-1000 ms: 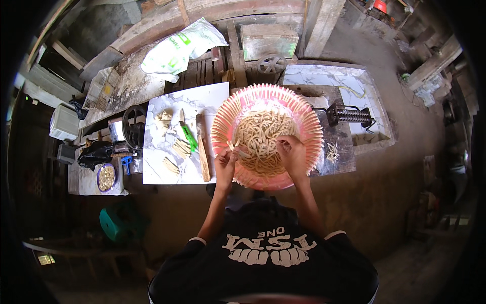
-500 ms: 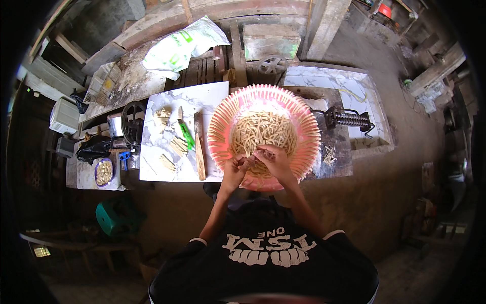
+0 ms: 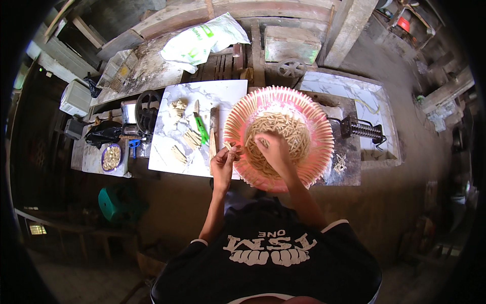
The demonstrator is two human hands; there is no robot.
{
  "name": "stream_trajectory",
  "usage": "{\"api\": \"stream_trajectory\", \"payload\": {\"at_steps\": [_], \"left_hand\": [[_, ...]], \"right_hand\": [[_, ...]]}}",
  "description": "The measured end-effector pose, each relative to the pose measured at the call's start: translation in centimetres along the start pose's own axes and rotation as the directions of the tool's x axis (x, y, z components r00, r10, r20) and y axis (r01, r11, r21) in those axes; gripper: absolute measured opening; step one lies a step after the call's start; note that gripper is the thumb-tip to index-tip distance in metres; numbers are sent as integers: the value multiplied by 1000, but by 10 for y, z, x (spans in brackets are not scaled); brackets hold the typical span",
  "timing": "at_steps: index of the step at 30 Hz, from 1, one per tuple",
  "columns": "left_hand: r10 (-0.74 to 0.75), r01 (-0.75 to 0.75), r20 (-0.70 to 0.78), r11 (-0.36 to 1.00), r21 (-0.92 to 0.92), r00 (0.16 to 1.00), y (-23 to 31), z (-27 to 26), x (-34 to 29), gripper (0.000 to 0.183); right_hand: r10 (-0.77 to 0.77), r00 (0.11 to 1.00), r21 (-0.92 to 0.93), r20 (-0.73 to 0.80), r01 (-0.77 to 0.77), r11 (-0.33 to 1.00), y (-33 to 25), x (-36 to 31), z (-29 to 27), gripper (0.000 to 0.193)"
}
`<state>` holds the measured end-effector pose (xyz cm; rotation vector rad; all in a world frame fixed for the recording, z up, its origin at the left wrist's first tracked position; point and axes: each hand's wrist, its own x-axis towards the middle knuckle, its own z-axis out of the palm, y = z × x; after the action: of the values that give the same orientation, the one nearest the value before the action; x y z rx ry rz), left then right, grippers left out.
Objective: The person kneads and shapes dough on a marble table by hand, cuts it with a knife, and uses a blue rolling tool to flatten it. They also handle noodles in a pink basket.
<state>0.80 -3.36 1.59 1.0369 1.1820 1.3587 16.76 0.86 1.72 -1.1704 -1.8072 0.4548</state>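
A wide pink basin (image 3: pixel 324 139) with a fluted rim holds a heap of pale dough strips (image 3: pixel 288 126). By the basin's left rim, my left hand (image 3: pixel 224 161) pinches a few dough strips between thumb and fingers. Over the heap, my right hand (image 3: pixel 275 150) has its fingers curled together; what they hold, if anything, is hidden. Left of the basin lies a white marbled board (image 3: pixel 164 121) bearing small bundles of strips (image 3: pixel 192 139). A green-handled knife (image 3: pixel 201 126) and a long wooden stick (image 3: pixel 213 131) rest there too, the stick partly behind my left hand.
A crank machine with a ridged roller (image 3: pixel 363 130) stands right of the basin, near loose strips (image 3: pixel 339 163). At the left are a handwheel (image 3: pixel 147 112) and a purple bowl of pale pieces (image 3: pixel 111 157). A white sack (image 3: pixel 205 41) lies behind; a green stool (image 3: pixel 117 203) stands below.
My hands have parted: the left has moved to the basin's left rim with strips, the right up over the heap. The whole view has shifted, so the table appears further right.
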Motion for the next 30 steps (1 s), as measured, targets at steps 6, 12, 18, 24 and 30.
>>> {"api": "stream_trajectory", "payload": {"at_steps": [6,12,18,24,30], "left_hand": [[-64,70,108,996,-48,992,-4,13,-15,19],[-23,61,248,987,-147,968,-17,23,-7,19],[-26,67,286,989,-133,958,-11,28,-6,21],[-49,115,347,979,-170,937,-9,21,-1,22],[-54,89,285,989,-114,957,-15,20,5,22]], "right_hand": [[305,950,-49,62,-302,952,1,-53,0,20],[353,869,612,346,-494,618,-19,-42,-8,26],[386,814,527,434,-577,623,-12,-43,-22,21],[439,898,385,-34,-393,835,-1,-37,-38,15],[406,893,-299,-195,-448,842,0,-59,-49,18]]}}
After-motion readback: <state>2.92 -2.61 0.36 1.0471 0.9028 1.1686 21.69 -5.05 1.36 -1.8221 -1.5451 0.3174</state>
